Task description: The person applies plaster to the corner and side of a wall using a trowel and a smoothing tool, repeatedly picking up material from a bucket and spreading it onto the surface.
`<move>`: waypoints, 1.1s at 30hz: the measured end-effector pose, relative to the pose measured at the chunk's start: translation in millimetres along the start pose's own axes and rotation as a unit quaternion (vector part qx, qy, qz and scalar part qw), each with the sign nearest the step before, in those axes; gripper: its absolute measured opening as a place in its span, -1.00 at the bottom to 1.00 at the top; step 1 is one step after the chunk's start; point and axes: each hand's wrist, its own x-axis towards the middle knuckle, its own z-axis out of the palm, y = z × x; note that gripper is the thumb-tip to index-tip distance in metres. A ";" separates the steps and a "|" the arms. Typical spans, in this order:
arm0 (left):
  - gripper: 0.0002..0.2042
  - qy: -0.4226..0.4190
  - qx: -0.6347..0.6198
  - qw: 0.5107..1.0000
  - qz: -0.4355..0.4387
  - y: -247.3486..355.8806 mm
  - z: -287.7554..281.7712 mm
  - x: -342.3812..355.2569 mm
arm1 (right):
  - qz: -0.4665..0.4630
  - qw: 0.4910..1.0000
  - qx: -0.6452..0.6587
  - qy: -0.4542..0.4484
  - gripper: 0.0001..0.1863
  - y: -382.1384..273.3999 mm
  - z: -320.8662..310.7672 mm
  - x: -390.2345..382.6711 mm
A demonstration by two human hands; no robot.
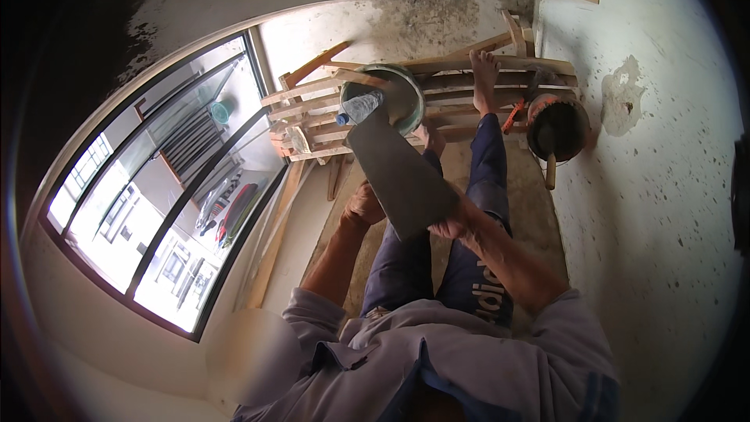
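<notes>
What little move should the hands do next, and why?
Perhaps the right hand should ease the grey board slightly back: in this view its far end overlaps the plastic bottle near the bucket, and might knock it.

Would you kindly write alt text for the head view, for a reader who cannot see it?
A person's right hand grips a flat grey board, with the left hand at its left edge. Beyond are wooden slats, a round bucket overlapped by a blue-capped bottle, and a dark bucket beside a white wall; a window stands at left.
</notes>
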 end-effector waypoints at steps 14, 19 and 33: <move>-0.37 0.173 0.748 0.636 -0.084 -98.4 -33.3 -52.3 | -0.078 0.422 -0.805 0.410 -0.60 -124.4 -132.3 287.9; -0.39 0.160 0.740 0.649 -0.080 -98.6 -37.1 -57.5 | -0.107 0.677 -0.635 0.356 -0.71 -110.3 -109.3 222.4; -0.39 0.142 0.622 0.769 0.032 -42.2 -62.5 -160.0 | -0.584 0.260 -0.748 0.180 -0.26 -190.3 106.1 -67.4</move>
